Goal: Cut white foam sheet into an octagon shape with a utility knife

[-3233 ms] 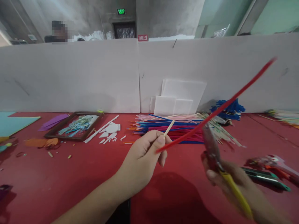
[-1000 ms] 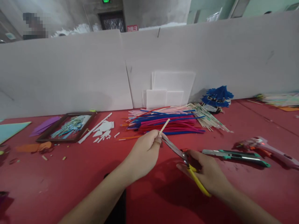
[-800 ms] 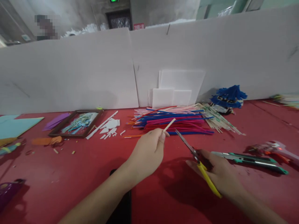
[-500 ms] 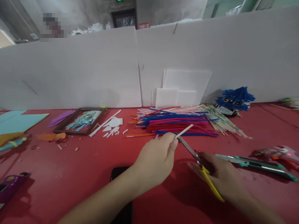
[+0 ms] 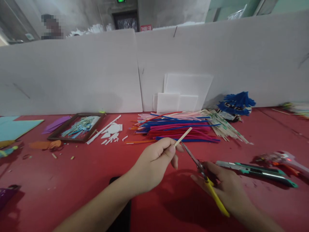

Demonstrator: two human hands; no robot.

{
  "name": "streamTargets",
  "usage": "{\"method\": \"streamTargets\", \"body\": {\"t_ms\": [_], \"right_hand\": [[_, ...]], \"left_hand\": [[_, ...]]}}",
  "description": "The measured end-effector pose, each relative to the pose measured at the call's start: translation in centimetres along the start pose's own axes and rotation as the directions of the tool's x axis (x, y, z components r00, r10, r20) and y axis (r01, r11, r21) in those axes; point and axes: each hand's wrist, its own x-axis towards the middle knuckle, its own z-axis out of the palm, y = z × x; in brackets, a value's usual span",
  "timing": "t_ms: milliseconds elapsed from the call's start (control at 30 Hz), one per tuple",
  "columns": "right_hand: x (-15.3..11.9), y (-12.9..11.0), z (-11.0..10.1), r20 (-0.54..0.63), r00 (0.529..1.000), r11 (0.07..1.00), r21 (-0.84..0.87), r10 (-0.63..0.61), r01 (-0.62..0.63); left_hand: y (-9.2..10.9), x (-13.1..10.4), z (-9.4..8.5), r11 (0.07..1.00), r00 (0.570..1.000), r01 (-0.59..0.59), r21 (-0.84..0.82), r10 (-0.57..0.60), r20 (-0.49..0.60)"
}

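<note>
Between thumb and fingers, my left hand (image 5: 154, 164) pinches a thin pale wooden stick (image 5: 183, 136) that slants up to the right. To its right, my right hand (image 5: 224, 187) is closed around the yellow-handled scissors (image 5: 201, 169). The scissor tips point up-left, close to the fingers of my left hand and apart from the visible part of the stick. Behind both hands lies a pile of coloured pipe cleaners (image 5: 178, 126), pink, red and blue.
A green cutter knife (image 5: 258, 172) and a glue gun (image 5: 280, 159) lie at the right. Wooden sticks (image 5: 227, 127) and a blue model (image 5: 238, 103) stand behind. A brown frame (image 5: 54, 135) and white scraps (image 5: 113, 129) are at the left. A black phone (image 5: 123, 212) lies beneath my left forearm.
My left hand has shifted slightly left with the stick, and more of its fingers show. The view has turned a little, so the table items appear further left. The scissors stay in my right hand.
</note>
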Motion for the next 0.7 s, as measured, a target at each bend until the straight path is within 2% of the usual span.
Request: {"method": "streamTargets", "body": {"t_ms": [167, 300, 433, 567, 700], "right_hand": [[-0.4, 0.5, -0.2, 0.017, 0.999, 0.999, -0.021, -0.037, 0.037], [-0.8, 1.3, 0.0, 0.036, 0.997, 0.996, -0.053, -0.066, 0.067], [-0.7, 1.3, 0.0, 0.042, 0.997, 0.997, -0.053, -0.061, 0.063], [-0.3, 0.5, -0.2, 0.021, 0.998, 0.997, -0.050, -0.055, 0.056], [-0.3, 0.1, -0.2, 0.049, 0.998, 0.997, -0.059, -0.037, 0.040]], "left_hand": [[0.0, 0.3, 0.2, 0.996, 0.999, 0.035, -0.082, -0.035, -0.001], [0.2, 0.4, 0.1, 0.998, 0.998, -0.033, 0.045, 0.035, -0.053], [0.3, 0.2, -0.4, 0.986, 1.000, -0.029, 0.166, 0.028, 0.008], [0.5, 0.2, -0.7, 0.980, 0.999, -0.028, 0.196, 0.024, 0.022], [0.7, 0.1, -0.6, 0.979, 1.000, -0.025, 0.201, 0.023, 0.013]]}}
